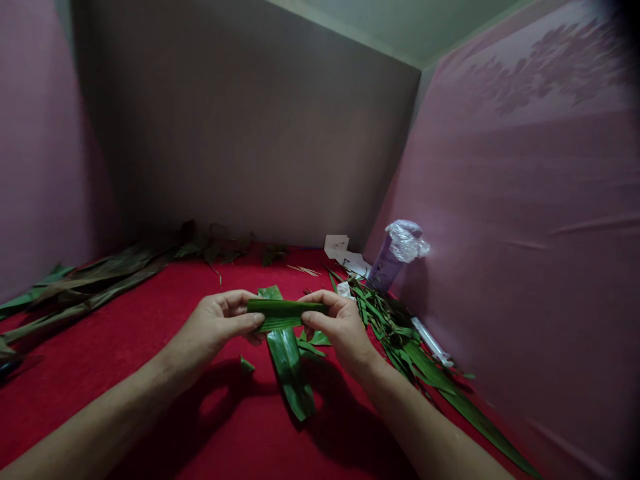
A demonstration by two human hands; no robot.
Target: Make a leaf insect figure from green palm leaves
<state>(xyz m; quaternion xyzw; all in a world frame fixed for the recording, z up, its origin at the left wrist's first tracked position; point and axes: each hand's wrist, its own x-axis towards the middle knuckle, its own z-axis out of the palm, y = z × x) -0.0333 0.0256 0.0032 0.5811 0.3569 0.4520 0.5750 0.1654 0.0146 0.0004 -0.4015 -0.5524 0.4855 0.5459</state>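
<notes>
Between my two hands a short strip of green leaf [281,315] is stretched level, with a fold along its upper edge. My left hand [225,318] pinches its left end between thumb and fingers. At the other end my right hand [336,321] grips it the same way. Below it, a wider glossy leaf piece [293,377] lies lengthwise on the red cloth [210,433], its middle partly hidden by the held strip. Smaller leaf pieces [313,341] lie close to my right hand, and a small green scrap [247,364] rests below my left hand.
Along the right wall runs a heap of cut leaf strips [380,317], beside a white wrapped item [433,342]. Behind stand a purple container [385,263] with clear plastic on top and white papers [353,261]. Thin sticks [304,270] lie farther back. Long dried leaves [100,283] spread at left.
</notes>
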